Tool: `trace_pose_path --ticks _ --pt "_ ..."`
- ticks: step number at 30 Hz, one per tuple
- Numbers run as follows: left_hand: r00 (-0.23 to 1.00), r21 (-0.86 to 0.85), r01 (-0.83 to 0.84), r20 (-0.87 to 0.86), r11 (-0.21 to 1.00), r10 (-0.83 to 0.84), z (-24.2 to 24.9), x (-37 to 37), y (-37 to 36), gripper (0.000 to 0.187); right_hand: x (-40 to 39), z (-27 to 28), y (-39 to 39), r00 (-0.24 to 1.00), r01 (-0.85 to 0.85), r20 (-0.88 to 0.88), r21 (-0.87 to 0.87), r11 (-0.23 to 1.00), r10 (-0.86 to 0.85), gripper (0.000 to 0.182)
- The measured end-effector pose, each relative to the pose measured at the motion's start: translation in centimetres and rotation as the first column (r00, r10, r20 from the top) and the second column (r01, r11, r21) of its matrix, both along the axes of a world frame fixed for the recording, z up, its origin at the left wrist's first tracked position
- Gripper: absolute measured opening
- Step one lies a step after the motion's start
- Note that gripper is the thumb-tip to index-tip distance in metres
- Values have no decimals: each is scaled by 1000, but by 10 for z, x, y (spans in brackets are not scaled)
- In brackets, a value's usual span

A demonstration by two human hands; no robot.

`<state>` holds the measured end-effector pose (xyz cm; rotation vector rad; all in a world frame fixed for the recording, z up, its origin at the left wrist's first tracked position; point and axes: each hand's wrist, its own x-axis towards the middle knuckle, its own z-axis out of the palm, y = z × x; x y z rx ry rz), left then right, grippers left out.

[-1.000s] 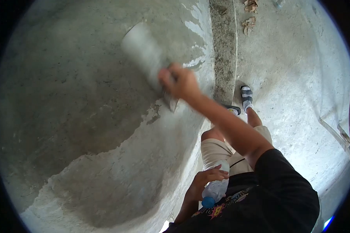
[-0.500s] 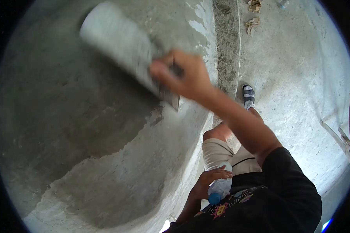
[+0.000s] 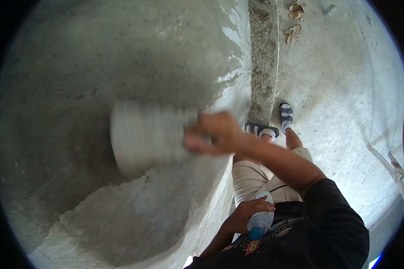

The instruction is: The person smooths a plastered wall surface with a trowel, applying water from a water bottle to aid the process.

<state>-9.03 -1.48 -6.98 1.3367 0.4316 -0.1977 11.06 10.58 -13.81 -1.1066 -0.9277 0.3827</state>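
A wide, pale, blade-like tool [image 3: 148, 136] is in my right hand [image 3: 217, 133], whose fingers wrap round its dark grip end. Motion blurs both, and I cannot tell the tool's exact kind. Its broad whitish end overlaps a concrete surface [image 3: 54, 112], near the edge of a dark, damp-looking patch. Close to my waist, my left hand [image 3: 251, 210] is closed round a clear plastic bottle [image 3: 261, 219] with a blue cap, tilted cap-down against my black shirt [image 3: 318, 233].
Beside the surface runs a rough grey strip [image 3: 262, 58], and my sandalled feet [image 3: 286, 115] are near it. Dry leaves [image 3: 293, 33] lie on the pale floor [image 3: 336, 80], with a small clear object [image 3: 331, 9] farther off. Thin slats [image 3: 386, 163] stand at the right edge.
My right hand and the tool have swung downward in the view, and the tool has turned from slanting to nearly level. The left hand still holds the bottle. Another foot has come into view.
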Motion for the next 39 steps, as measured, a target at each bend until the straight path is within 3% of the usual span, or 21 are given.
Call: trace_pose_path --ticks 4,6,8,10,11,13,14,15,16,18,20,22,24,27,29,30,31,32,33,36,39 --pt "1000 -4 -5 6 1000 5 4 -1 0 62 29 -12 58 915 178 -327 -196 964 -236 24" --pt "1000 12 10 13 1000 -10 -1 -4 3 62 0 -2 38 976 195 -71 -132 972 -206 24" --pt "1000 0 -13 15 1000 13 -6 -8 1 63 -31 8 -3 976 -181 114 -59 982 187 25" --pt "1000 16 11 10 1000 -12 -9 -8 -1 64 -52 0 -29 903 -384 234 64 921 360 25" --pt "999 39 40 2 998 -40 -9 -8 -2 65 -51 -5 -33 904 -385 229 66 921 361 25" --pt "999 37 25 27 999 -26 -7 -6 -3 65 -40 -20 -28 976 -195 96 -23 981 196 27" --pt "999 30 5 44 1000 -6 -5 -6 -2 65 -35 -26 -13 983 -38 -185 -132 991 13 30" --pt "999 29 10 39 1000 -11 -6 -8 -1 65 -27 -32 6 880 79 -432 -280 957 -199 33" --pt "999 22 8 43 1000 -9 -6 -9 0 65 7 -26 21 836 1 -472 -508 861 -279 37" --pt "999 13 3 49 1000 -3 -9 -16 -4 65 22 -33 44 779 -18 -521 -575 818 -349 38" --pt "999 11 37 29 999 -37 -17 -24 -6 65 22 -24 53 760 -48 -586 -482 875 -281 33" --pt "999 -12 17 29 1000 -16 -20 -19 -1 65 -21 1 28 970 66 -217 -200 978 -110 26" --pt "1000 -46 -24 -12 999 24 -6 -17 -7 65 -43 29 -9 923 -367 -66 146 919 379 20" --pt "997 40 73 17 997 -73 -8 -5 -3 59 -54 26 -28 907 -420 70 156 894 415 18" --pt "998 43 54 21 998 -55 -3 -7 -4 58 -38 6 -21 942 -257 -194 112 960 275 19" --pt "999 43 20 31 999 -22 -3 -7 -3 57 -31 -5 -10 913 -97 -393 47 994 108 22" --pt "999 22 -3 37 1000 2 -4 -8 -3 57 -9 -11 2 892 75 -431 -152 986 -135 29" --pt "999 24 3 32 1000 -4 -2 -9 -2 57 19 -10 12 807 12 -541 -387 922 -238 36" --pt "1000 25 6 3 1000 -6 0 -10 -2 57 42 -19 27 758 -9 -559 -525 851 -337 41" --pt "1000 16 11 -22 1000 -10 1 -11 -2 57 54 -33 63 679 -89 -606 -629 772 -415 40" --pt "999 -4 5 -33 1000 -5 0 -14 3 58 19 10 54 799 87 -475 -516 852 -370 39"
